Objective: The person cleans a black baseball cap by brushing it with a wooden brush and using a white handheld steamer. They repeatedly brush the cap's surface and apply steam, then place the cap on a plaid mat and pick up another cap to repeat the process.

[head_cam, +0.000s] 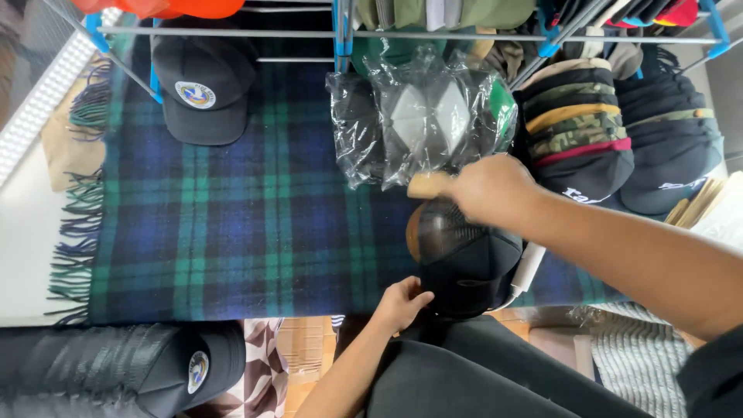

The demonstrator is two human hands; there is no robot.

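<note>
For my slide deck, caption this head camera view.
Right hand brushes a black cap steadied by the left hand over a plaid blanket.

A bench with a pale top carries a blue-and-green plaid blanket, its fringe hanging over the left side. On the blanket lie a black cap with a round badge at the far left, a clear plastic bag of caps in the far middle, stacked caps at the far right, and a black mesh-backed cap near the front edge.
</note>
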